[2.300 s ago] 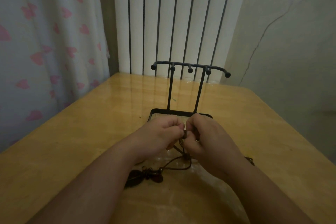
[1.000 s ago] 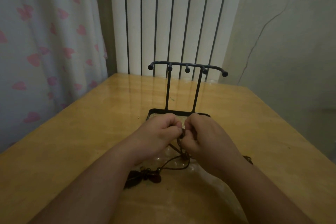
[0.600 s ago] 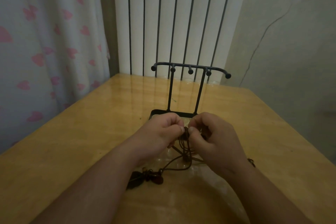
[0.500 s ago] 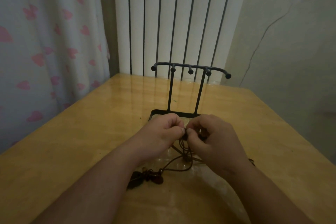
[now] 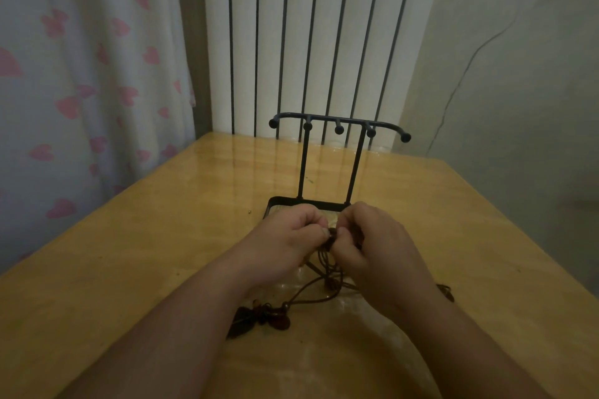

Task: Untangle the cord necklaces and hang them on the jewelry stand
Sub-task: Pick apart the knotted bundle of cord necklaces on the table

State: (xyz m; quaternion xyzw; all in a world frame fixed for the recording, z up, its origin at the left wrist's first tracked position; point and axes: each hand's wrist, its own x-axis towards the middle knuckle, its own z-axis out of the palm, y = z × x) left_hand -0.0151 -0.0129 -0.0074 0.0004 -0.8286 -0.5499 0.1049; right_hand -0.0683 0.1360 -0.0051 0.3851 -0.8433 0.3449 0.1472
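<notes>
Surface: I am watching a wooden table (image 5: 129, 253).
Cords: cord necklaces (image 5: 327, 282) are lying tangled just before the jewelry stand (image 5: 338, 121).
Hands: left hand (image 5: 288, 243) and right hand (image 5: 379, 246) are both pinching the cords.
Risk: I am expecting hard pulling to cinch the tangle.

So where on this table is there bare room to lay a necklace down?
Bare table lies left of the stand, toward the curtain, and right of it toward the wall. Crowded: in front of the stand, where the left hand and right hand pinch the cords, with pendants between the forearms.
</notes>
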